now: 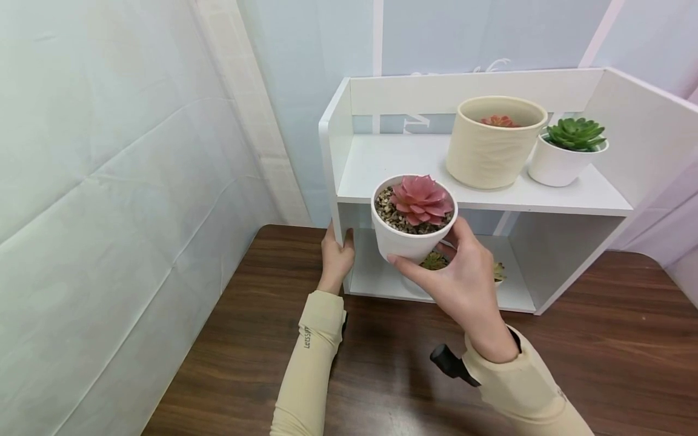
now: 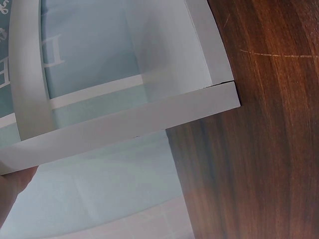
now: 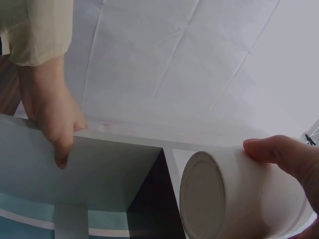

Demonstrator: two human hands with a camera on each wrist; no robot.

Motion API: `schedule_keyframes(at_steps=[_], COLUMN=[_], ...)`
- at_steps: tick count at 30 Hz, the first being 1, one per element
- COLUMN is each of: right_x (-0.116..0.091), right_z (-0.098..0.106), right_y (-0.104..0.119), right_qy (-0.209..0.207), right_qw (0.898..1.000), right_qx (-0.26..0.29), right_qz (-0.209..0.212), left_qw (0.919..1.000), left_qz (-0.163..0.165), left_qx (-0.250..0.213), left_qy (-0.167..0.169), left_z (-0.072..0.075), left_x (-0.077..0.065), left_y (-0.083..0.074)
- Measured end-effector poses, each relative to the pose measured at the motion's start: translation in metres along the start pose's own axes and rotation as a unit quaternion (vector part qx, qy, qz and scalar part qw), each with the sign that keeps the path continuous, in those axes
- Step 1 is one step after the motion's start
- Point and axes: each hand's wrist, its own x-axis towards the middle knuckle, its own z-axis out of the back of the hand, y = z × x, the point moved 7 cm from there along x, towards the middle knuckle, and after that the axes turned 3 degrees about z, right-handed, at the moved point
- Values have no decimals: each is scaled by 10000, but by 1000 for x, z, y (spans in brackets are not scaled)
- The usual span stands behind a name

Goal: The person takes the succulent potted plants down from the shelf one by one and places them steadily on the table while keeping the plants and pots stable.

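Note:
My right hand (image 1: 466,278) holds a small white pot (image 1: 402,241) with a pink artificial succulent (image 1: 422,201) set in gravel. The pot is tilted toward me, in front of the upper board of a white two-tier shelf (image 1: 395,158). In the right wrist view the thumb lies along the side of the pot (image 3: 249,191), whose round base shows. My left hand (image 1: 336,261) grips the front edge of the shelf's left side panel (image 1: 329,154), thumb on the inner face. Only a bit of that hand (image 2: 12,189) enters the left wrist view.
On the upper tier stand a large cream pot (image 1: 488,154) with a red succulent inside and a white pot (image 1: 558,162) with a green succulent (image 1: 576,133). Green plants (image 1: 434,261) on the lower tier are partly hidden behind my right hand. The shelf stands on a dark wooden table (image 1: 262,315).

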Motion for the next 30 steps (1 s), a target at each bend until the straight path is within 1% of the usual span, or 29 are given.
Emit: schedule_keyframes(at_steps=[6,13,20,30], right_x=[-3,-5,-9,-15], right_z=[-2,-2,-4,-7], right_y=[-5,-10,-15,-24], right_qy=[-1,2,51,93], right_qw=[10000,10000,10000,9999], right_qx=[-12,-68,-45,-25], right_qz=[16,-10,30,-46], left_qw=[9999,9999,9999,10000], left_qz=[85,105,137,23], left_qx=[48,-33,15,52], left_qy=[-32,-30,-18,-39], left_z=[0,-2,-1,0], left_x=[0,0,0,-1], left_y=[1,1,1,0])
